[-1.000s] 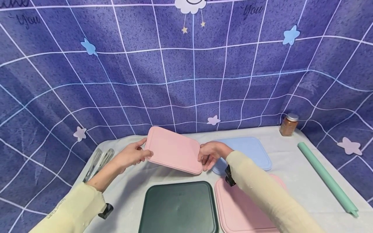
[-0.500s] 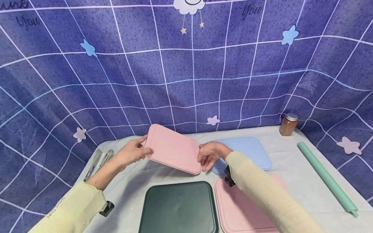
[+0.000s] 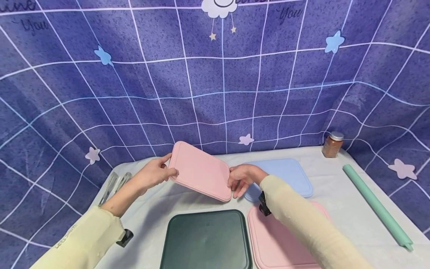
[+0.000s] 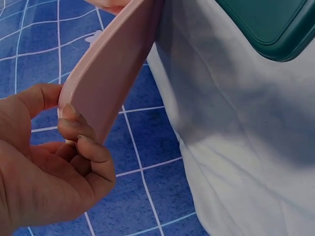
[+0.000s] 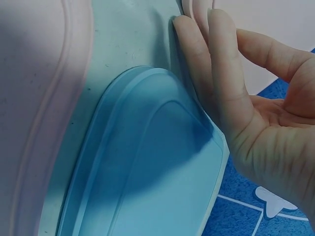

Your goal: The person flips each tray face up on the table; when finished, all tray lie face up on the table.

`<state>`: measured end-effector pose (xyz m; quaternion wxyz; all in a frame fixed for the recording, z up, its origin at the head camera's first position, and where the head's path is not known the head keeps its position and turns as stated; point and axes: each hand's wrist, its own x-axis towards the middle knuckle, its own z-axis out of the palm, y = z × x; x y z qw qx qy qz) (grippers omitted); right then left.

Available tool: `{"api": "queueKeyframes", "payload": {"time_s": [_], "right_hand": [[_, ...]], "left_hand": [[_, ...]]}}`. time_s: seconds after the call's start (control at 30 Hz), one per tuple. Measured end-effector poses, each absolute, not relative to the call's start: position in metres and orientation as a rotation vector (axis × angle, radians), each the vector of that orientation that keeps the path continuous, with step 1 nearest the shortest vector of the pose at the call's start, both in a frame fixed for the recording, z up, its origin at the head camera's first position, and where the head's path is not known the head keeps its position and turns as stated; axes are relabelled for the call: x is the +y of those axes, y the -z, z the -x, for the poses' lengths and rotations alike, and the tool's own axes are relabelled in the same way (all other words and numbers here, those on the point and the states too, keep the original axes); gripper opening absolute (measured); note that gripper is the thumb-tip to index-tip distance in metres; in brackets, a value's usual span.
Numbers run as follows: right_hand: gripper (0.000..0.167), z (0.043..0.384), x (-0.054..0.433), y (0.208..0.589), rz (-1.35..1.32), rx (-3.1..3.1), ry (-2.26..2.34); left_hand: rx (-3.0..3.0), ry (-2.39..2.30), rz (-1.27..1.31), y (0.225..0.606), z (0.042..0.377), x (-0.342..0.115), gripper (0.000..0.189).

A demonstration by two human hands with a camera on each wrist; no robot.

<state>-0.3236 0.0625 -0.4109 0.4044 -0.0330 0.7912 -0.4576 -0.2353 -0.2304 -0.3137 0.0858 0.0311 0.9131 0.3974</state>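
A pink rectangular lid (image 3: 201, 172) is held tilted above the white-covered table, its left end higher than its right. My left hand (image 3: 152, 175) pinches its left edge, thumb on one face and curled fingers on the other, as the left wrist view shows on the lid's rim (image 4: 74, 88). At the opposite short edge my right hand (image 3: 242, 178) grips the lid near its lower corner. Beneath that hand lies a light blue lid (image 3: 285, 173), close by in the right wrist view too (image 5: 162, 162). A dark green lid (image 3: 206, 239) lies flat nearer the front.
Another pink lid (image 3: 282, 239) lies right of the green one, partly under my right sleeve. Metal tongs (image 3: 112, 186) rest at the left edge. At the right are a green roll (image 3: 376, 205) and a jar (image 3: 332, 145) with a silver cap. A purple patterned curtain (image 3: 215, 93) stands behind.
My left hand has risen slightly with the left end of the pink lid, steepening its tilt. The right hand has stayed almost in place.
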Motion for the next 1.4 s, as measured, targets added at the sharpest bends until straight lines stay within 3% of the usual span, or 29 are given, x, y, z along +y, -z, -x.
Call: {"api": "queueKeyframes", "payload": {"time_s": [0.3,0.5,0.57,0.9,1.17,1.4], "right_hand": [[0.034,0.322,0.061,0.405,0.087,2.035,1.107],[0.069,0.327,0.052,0.361,0.095,2.132,0.98],[0.074,0.329,0.044,0.34,0.105,2.157,0.974],[0.069,0.328,-0.01,0.262,0.239,2.313,0.99],[0.079,0.325,-0.038,0.248,0.285,2.411,0.981],[0.058,0.323,-0.045,0.243,0.217,2.418,0.931]], "left_hand": [[2.761,-1.204,-0.143,0.307,0.235,-0.223,0.086],[2.795,-1.212,-0.123,0.302,0.234,-0.216,0.081],[2.819,-1.191,-0.119,0.3,0.233,-0.213,0.08],[3.002,-1.124,-0.18,0.296,0.227,-0.196,0.069],[3.136,-0.971,-0.169,0.291,0.22,-0.179,0.063],[3.193,-0.883,-0.184,0.288,0.217,-0.171,0.063]]}}
